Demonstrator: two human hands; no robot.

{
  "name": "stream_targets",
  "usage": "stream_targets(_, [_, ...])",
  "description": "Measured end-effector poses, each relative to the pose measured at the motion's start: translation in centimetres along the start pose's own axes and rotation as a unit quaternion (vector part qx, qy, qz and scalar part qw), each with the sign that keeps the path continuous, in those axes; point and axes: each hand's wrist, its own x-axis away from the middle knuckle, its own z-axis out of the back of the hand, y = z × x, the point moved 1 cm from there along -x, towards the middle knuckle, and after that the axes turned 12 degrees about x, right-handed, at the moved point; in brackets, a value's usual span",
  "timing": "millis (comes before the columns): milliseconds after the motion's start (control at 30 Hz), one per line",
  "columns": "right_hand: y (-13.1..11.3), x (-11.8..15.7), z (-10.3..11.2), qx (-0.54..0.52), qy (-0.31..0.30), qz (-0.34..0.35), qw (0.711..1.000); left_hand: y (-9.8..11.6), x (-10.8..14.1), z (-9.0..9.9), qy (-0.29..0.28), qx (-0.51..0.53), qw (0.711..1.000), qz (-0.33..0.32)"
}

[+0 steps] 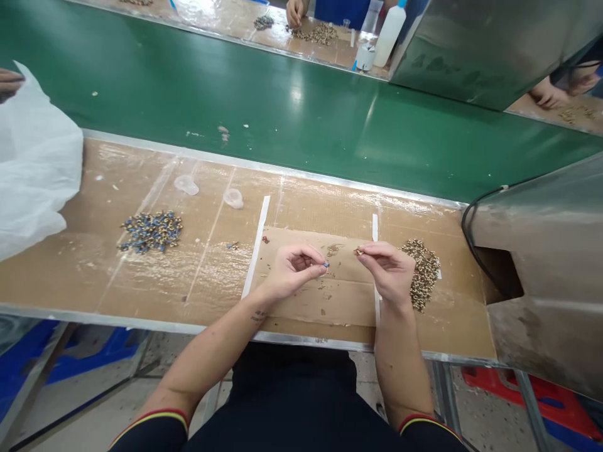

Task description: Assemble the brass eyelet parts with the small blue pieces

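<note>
Brown bench [85,270] is bearing paper [339,301]; left of it, clear cups [233,198] are sitting, contents unclear. Over the paper, the left hand [293,271] is pinching a blue piece [326,265], the right hand [392,271] a gold piece [358,252].

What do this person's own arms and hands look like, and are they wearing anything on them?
The left hand and right hand are bare, with no gloves, rings or watch visible. A small dark marking sits on the left forearm near the wrist. The left sleeve and right sleeve are short and dark, edged with red and yellow trim.
</note>
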Motion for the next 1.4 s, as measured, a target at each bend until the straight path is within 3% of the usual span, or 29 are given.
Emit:
stream_targets(133, [-1.5,0.5,-1.5,-0.043,-0.019,0.019,0.999,-0.1,0.3,-0.5,-0.012,0.001,1.0,0.0])
stream_targets(400, [-2.3,0.6,-2.3,-0.048,-0.043,0.062,0.996,-0.1,0.5,-0.6,-0.009,-0.007,1.0,-0.002])
stream_targets(833, [-2.7,0.8,-2.5,0.012,-0.082,0.139,0.987,0.0,0.5,-0.5,0.017,-0.038,0.999,0.014])
stream_targets(1067, [-2.9,0.8,-2.3,0.035,-0.097,0.148,0.984,0.1,0.6,-0.5,0.011,-0.051,0.998,0.023])
stream_targets(1400, [-3.1,0.6,-1.9,0.096,-0.111,0.185,0.972,0.2,0.5,-0.4,-0.004,-0.151,0.986,-0.067])
